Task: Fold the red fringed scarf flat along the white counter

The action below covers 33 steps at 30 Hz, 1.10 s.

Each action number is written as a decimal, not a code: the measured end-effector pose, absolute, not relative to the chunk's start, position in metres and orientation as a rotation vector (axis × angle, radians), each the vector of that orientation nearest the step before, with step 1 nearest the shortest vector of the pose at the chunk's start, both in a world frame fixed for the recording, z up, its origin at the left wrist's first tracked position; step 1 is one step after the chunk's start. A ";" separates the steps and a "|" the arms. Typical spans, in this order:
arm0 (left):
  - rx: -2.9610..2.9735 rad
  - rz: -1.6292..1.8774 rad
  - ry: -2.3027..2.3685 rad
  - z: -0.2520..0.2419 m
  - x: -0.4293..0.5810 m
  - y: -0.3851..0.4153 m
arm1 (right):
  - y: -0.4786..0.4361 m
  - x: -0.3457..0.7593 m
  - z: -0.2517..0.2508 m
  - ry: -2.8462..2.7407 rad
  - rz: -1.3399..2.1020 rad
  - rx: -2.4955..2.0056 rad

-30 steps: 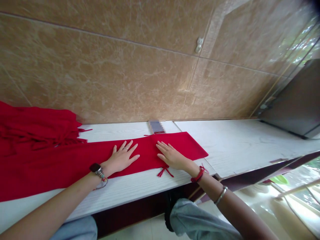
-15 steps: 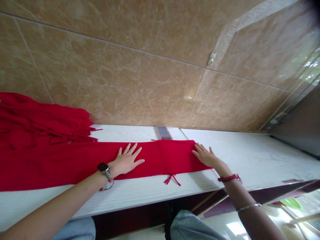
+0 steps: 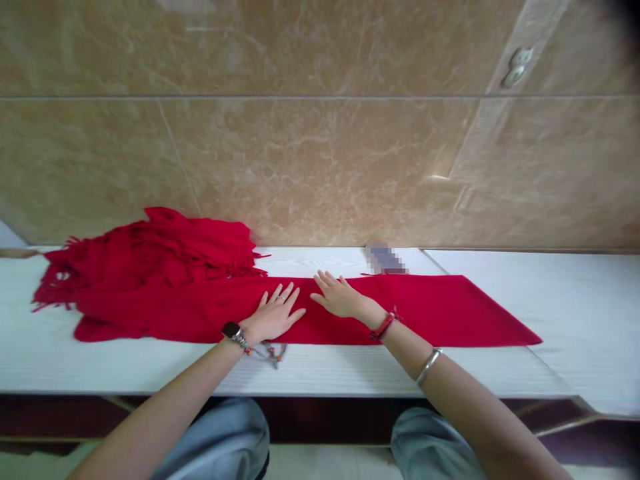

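Observation:
A long red scarf (image 3: 430, 310) lies folded in a flat strip along the white table, its right end slanting to a point. My left hand (image 3: 275, 317) rests on the strip left of its middle, fingers spread, palm down. Just to the right, my right hand (image 3: 340, 297) is over the same strip with its fingers stretched out; neither hand grips the cloth. Behind the strip's left part is a crumpled heap of red fringed cloth (image 3: 170, 247). Whether heap and strip are one piece I cannot tell.
The white table (image 3: 575, 300) runs along a brown marbled tile wall (image 3: 300, 167). A small dark object, blurred out (image 3: 386, 259), lies behind the scarf against the wall. A socket-like fitting (image 3: 519, 67) is on the wall at upper right. My knees are below the table's front edge.
My right hand has moved left from the scarf's right end to beside my left hand. The view has turned to the left and levelled, showing the whole heap. The tassels at the front edge no longer show.

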<state>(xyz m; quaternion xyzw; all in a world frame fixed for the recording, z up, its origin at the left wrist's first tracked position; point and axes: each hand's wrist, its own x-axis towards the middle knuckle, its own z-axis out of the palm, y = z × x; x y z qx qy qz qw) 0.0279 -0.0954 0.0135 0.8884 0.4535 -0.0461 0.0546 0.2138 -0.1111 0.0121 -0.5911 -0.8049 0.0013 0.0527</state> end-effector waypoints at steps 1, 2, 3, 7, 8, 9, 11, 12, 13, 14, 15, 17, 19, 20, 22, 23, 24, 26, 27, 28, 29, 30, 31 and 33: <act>2.691 -0.142 1.402 0.013 0.019 -0.094 | -0.107 0.211 0.009 -2.448 0.042 -1.808; 2.683 -0.145 1.424 0.014 0.009 -0.093 | -0.103 0.210 0.005 -2.453 0.067 -1.816; 2.672 -0.149 1.444 0.014 0.000 -0.092 | -0.101 0.210 0.001 -2.464 0.074 -1.816; 2.612 -0.147 1.553 0.015 -0.037 -0.088 | -0.095 0.217 -0.014 -2.502 -0.015 -1.723; 2.585 -0.153 1.600 0.016 -0.046 -0.087 | -0.095 0.219 -0.017 -2.503 -0.039 -1.701; 2.555 -0.165 1.654 0.017 -0.053 -0.087 | -0.096 0.220 -0.020 -2.499 -0.059 -1.689; 2.490 -0.208 1.788 0.021 -0.065 -0.088 | -0.097 0.221 -0.022 -2.487 -0.085 -1.695; 2.458 -0.236 1.862 0.023 -0.068 -0.089 | -0.098 0.220 -0.022 -2.478 -0.095 -1.710; 2.439 -0.260 1.930 0.026 -0.070 -0.090 | -0.099 0.219 -0.021 -2.469 -0.104 -1.726; 2.440 -0.271 1.983 0.028 -0.068 -0.092 | -0.101 0.218 -0.020 -2.460 -0.111 -1.740; 2.468 -0.259 2.010 0.029 -0.065 -0.093 | -0.102 0.216 -0.018 -2.453 -0.119 -1.748; 2.609 -0.164 1.949 0.030 -0.051 -0.097 | -0.105 0.211 -0.014 -2.452 -0.126 -1.730; 2.799 -0.014 1.719 0.027 -0.034 -0.098 | -0.107 0.205 -0.012 -2.492 -0.108 -1.653; 2.865 0.037 1.578 0.024 -0.026 -0.099 | -0.108 0.203 -0.011 -2.516 -0.091 -1.614; 2.912 0.066 1.366 0.018 -0.013 -0.098 | -0.110 0.200 -0.010 -2.549 -0.051 -1.570; 2.899 0.057 1.334 0.016 -0.010 -0.097 | -0.110 0.199 -0.011 -2.551 -0.036 -1.567; 2.869 0.038 1.358 0.015 -0.009 -0.096 | -0.111 0.199 -0.011 -2.544 -0.026 -1.573; 2.774 -0.007 1.525 0.017 -0.013 -0.094 | -0.111 0.199 -0.012 -2.530 -0.019 -1.574; 2.707 -0.037 1.644 0.019 -0.018 -0.092 | -0.111 0.200 -0.012 -2.526 -0.018 -1.573; 2.626 -0.077 1.769 0.022 -0.024 -0.090 | -0.111 0.200 -0.012 -2.525 -0.017 -1.571; 2.536 -0.120 1.891 0.026 -0.030 -0.088 | -0.111 0.201 -0.012 -2.526 -0.013 -1.570; 2.445 -0.160 2.006 0.028 -0.036 -0.085 | -0.111 0.201 -0.012 -2.528 -0.005 -1.569; 2.352 -0.197 2.113 0.030 -0.042 -0.081 | -0.111 0.201 -0.012 -2.528 0.004 -1.566; 2.190 -0.254 2.290 0.031 -0.052 -0.074 | -0.110 0.201 -0.013 -2.520 0.020 -1.559</act>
